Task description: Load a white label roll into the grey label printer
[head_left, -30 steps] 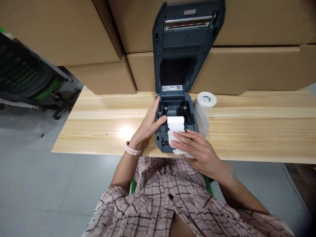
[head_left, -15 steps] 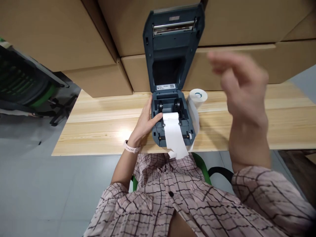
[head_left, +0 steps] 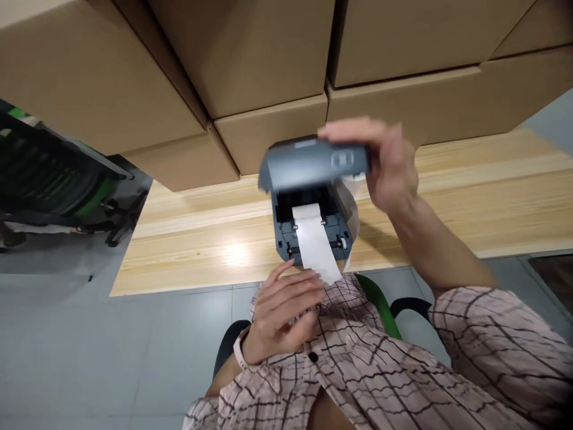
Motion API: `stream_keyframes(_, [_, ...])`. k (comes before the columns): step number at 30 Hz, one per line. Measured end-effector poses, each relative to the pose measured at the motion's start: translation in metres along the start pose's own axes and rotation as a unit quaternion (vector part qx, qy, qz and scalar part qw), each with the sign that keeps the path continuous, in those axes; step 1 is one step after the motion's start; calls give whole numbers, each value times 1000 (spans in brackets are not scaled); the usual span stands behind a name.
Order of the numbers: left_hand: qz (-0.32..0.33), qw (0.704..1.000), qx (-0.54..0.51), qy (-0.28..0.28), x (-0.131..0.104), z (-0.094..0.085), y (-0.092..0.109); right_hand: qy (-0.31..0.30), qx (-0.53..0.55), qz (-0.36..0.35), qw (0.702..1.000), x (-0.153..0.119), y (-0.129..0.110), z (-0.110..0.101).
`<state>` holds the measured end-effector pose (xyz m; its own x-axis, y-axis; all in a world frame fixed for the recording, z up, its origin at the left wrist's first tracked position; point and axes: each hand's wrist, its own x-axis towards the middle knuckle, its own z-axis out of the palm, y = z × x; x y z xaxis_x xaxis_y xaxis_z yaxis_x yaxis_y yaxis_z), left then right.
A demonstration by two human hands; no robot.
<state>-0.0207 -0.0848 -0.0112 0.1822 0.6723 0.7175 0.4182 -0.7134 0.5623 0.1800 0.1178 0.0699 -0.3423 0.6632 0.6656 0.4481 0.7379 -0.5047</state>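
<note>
A dark grey label printer [head_left: 283,235] stands on the wooden table, its lid [head_left: 313,164] partly lowered over the body. My right hand [head_left: 388,161] grips the lid's right front edge, fingers over the top. White label paper [head_left: 316,242] runs from the roll inside over the printer's front edge. My left hand [head_left: 286,310] is in front of the printer near the end of the strip, fingers spread; whether it touches the paper is unclear. Behind the lid, to the right, a white roll [head_left: 353,185] is partly hidden, with a loose strip along the printer's side.
Large cardboard boxes [head_left: 268,54] stand along the back of the wooden table [head_left: 188,239]. A green and black chair [head_left: 380,301] is beneath me. At the far left are a wheeled chair base [head_left: 128,218] and part of another person's foot [head_left: 96,227].
The lid has swung down from upright, with my right hand now on it. My left hand has left the printer's left side and moved to the front of it.
</note>
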Motion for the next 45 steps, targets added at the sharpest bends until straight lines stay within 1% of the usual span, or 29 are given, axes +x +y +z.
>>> stream_keyframes(1, [6,998,9,66,-1,-3,-1,-17,35,-48,998,-24,-5,-1])
stream_keyframes(2, [-2,992,27,125,1,-6,-4,-27,49,-71,996,-46,-9,-1])
stream_keyframes(3, [-23,985,46,167,5,-8,-9,-37,65,-87,993,-64,-12,0])
stream_keyframes(4, [-60,978,65,187,11,-10,-14,-53,62,-86,993,-78,-15,3])
stream_keyframes(5, [-109,975,71,180,18,-10,-21,-62,56,-77,994,-89,-17,5])
stream_keyframes(6, [-153,974,63,157,26,-10,-28,-69,54,-64,994,-97,-19,8])
stream_keyframes(8, [-232,969,22,87,38,-6,-44,-73,53,-34,995,-106,-23,11])
stream_keyframes(10, [-278,959,-44,25,44,1,-57,-70,59,-8,996,-108,-26,13])
stream_keyframes(11, [-290,954,-72,7,44,4,-61,-70,66,3,995,-108,-27,13])
stream_keyframes(13, [-298,949,-105,2,42,11,-65,-71,85,22,994,-108,-28,14])
stream_keyframes(16, [-307,946,-100,19,38,16,-60,-77,93,48,992,-109,-29,16])
stream_keyframes(22, [-326,941,-94,18,40,17,-52,-88,58,51,993,-114,-30,21])
stream_keyframes(24, [-319,944,-62,53,30,20,-48,-88,53,43,994,-114,-29,22])
stream_keyframes(26, [-290,945,6,148,13,26,-42,-83,51,38,995,-113,-29,23])
stream_keyframes(28, [-260,931,48,253,-5,32,-32,-75,47,38,995,-112,-29,24])
stream_keyframes(29, [-269,926,32,264,-12,35,-27,-69,44,39,996,-112,-29,25])
stream_keyframes(30, [-302,923,-9,238,-17,37,-21,-63,41,41,996,-113,-29,26])
stream_keyframes(31, [-353,914,-74,185,-18,38,-17,-57,39,42,997,-113,-29,27])
stream_keyframes(32, [-413,890,-153,117,-17,40,-13,-51,37,42,997,-114,-29,28])
stream_keyframes(33, [-469,850,-232,53,-13,41,-10,-46,37,42,997,-114,-29,29])
stream_keyframes(34, [-512,805,-299,7,-8,43,-8,-44,38,43,997,-115,-29,30])
stream_keyframes(35, [-542,765,-348,-13,-2,44,-7,-43,39,45,997,-115,-29,31])
stream_keyframes(36, [-559,740,-374,-13,3,47,-7,-40,41,45,997,-116,-29,31])
stream_keyframes(37, [-567,732,-378,1,8,49,-7,-36,43,45,997,-116,-28,32])
stream_keyframes(38, [-567,738,-365,21,10,52,-7,-33,44,44,998,-115,-28,31])
stream_keyframes(40, [-555,766,-318,62,11,57,-9,-35,34,33,998,-114,-26,30])
stream_keyframes(41, [-547,779,-299,72,10,58,-10,-40,22,20,999,-114,-24,29])
stream_keyframes(43, [-532,796,-283,61,7,59,-12,-52,-9,-16,998,-112,-21,26])
stream_keyframes(45, [-517,809,-278,35,3,55,-13,-62,-37,-47,996,-110,-19,23])
